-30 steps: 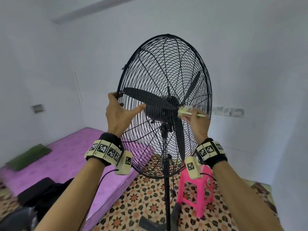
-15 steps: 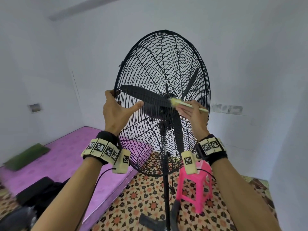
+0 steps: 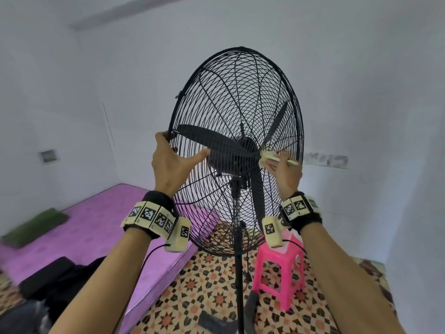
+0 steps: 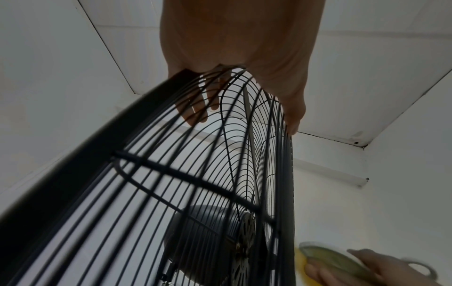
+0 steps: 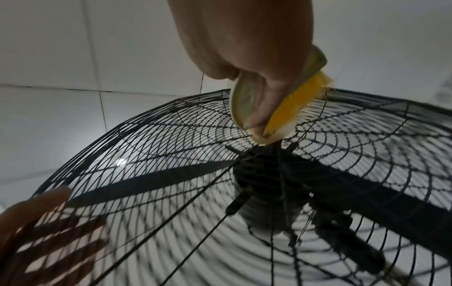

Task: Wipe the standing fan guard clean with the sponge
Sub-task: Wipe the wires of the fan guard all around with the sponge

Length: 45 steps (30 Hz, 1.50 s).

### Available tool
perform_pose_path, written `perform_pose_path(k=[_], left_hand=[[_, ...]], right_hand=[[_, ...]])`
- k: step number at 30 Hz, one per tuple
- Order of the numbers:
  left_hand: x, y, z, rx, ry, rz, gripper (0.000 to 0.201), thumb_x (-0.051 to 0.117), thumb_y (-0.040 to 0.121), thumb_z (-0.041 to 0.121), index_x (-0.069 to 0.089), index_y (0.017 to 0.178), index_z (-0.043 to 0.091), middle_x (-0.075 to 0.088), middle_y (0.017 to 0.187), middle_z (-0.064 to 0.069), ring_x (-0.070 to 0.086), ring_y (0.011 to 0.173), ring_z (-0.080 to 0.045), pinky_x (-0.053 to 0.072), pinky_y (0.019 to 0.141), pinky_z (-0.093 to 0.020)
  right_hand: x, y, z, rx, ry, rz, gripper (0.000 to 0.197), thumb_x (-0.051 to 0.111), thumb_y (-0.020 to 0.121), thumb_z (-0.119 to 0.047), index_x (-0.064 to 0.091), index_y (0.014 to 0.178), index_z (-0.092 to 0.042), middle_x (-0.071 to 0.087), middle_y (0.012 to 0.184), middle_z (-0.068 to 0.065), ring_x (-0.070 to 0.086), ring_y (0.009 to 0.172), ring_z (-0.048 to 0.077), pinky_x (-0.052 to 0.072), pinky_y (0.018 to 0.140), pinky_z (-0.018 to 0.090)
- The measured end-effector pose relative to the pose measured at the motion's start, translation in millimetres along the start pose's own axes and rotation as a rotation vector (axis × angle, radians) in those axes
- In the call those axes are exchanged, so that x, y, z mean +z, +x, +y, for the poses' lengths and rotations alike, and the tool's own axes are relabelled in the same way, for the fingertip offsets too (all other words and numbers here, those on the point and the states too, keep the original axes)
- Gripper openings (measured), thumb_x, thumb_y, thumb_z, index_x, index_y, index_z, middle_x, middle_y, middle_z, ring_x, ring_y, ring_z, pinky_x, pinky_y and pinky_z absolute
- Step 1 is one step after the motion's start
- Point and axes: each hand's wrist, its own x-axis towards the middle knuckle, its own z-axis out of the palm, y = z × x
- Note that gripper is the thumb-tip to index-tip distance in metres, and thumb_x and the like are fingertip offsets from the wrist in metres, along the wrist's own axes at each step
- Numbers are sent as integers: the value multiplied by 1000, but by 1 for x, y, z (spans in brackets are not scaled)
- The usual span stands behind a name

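Fingers (image 5: 259,108) of the right hand (image 3: 286,174) pinch a thin yellow sponge with a green scouring face (image 3: 269,158), folding it between thumb and fingertips; in the right wrist view the yellow foam (image 5: 291,108) presses against the wires of the black round wire fan guard (image 3: 216,97) just beside its centre hub. The sponge sits to the right of the dark motor housing (image 3: 231,156), touching the front grille. The left hand (image 3: 169,162) grips the guard's left rim: the left wrist view shows its fingers (image 4: 195,108) curled round behind the wires while the thumb (image 4: 293,108) lies along the front edge. 3 black blades (image 3: 207,138) stand inside the cage, 1 reaching towards the left hand. Each wrist wears a black band with cream blocks bearing black-and-white square markers (image 3: 150,215), and a thin cable runs from each. The guard tops a black upright pole (image 3: 238,273) that stands on a floor of patterned orange, black and cream tiles (image 3: 192,285). A bright pink plastic stool (image 3: 279,273) stands just beside the pole on the right. A purple mattress (image 3: 84,225) lies low on the left with a flat green cushion (image 3: 33,226) on it, and dark bundles (image 3: 48,276) rest at its near edge. Pale walls (image 3: 361,92) surround the scene.
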Motion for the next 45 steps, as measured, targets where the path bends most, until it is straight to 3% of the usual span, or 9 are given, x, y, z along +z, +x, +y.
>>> perform_pose_path(k=[5,9,15,20,25,28,35,41,45], left_hand=[[-1,2,0,-11,-7,-8,95,90,65,66,42,132,19,61,123,4,60,114,-22,53,101,-48],[-4,1,-1,-6,-10,-5,96,91,65,63,42,133,17,61,125,4,60,117,-21,52,103,-46],[0,1,1,12,-17,-11,90,91,67,61,42,131,20,59,121,6,60,110,-20,53,97,-40],[-2,0,-2,16,-28,-15,93,91,67,62,42,132,19,60,123,4,60,115,-22,53,102,-46],[-2,-4,-8,24,-41,-21,95,86,72,65,40,140,18,60,128,4,61,113,-21,54,99,-44],[-3,-15,-20,9,-84,-65,87,70,85,71,37,148,21,58,141,0,61,120,-22,53,102,-47],[-13,-24,-39,-27,-377,-243,58,26,105,65,22,161,50,44,161,5,58,133,-16,44,114,-58],[-33,-20,-48,-130,-544,-399,56,37,103,44,31,159,48,47,159,12,58,133,-11,42,116,-53],[-35,-25,-57,-239,-702,-445,49,42,102,39,47,150,49,55,151,16,55,136,-14,33,121,-55]], right_hand=[[7,-10,-12,12,136,-247,29,50,106,-20,65,109,4,74,108,22,76,93,33,63,81,39],[-3,-2,-6,133,184,-23,32,49,107,-22,62,115,6,72,109,28,76,91,32,64,76,35],[13,-28,-22,138,342,-378,30,42,108,-23,60,104,1,71,111,29,71,104,41,61,89,43],[21,-29,-17,151,319,-139,34,46,107,-21,58,119,8,73,107,27,73,101,40,63,80,38],[42,-54,-37,114,376,-393,30,44,107,-24,62,100,-1,73,106,28,72,100,43,62,83,41],[41,-57,-49,108,451,-306,26,49,106,-24,63,106,-2,74,108,24,73,102,38,63,82,37],[86,-110,-95,-359,30,-664,25,49,107,-22,61,120,-5,66,128,12,73,105,23,63,81,43],[121,-132,-97,-840,-619,-655,30,52,106,-28,65,124,-7,76,96,6,69,64,1,55,50,18],[96,-148,-73,-876,-793,-745,25,52,102,-23,71,99,-8,74,77,4,65,53,8,48,42,19]])
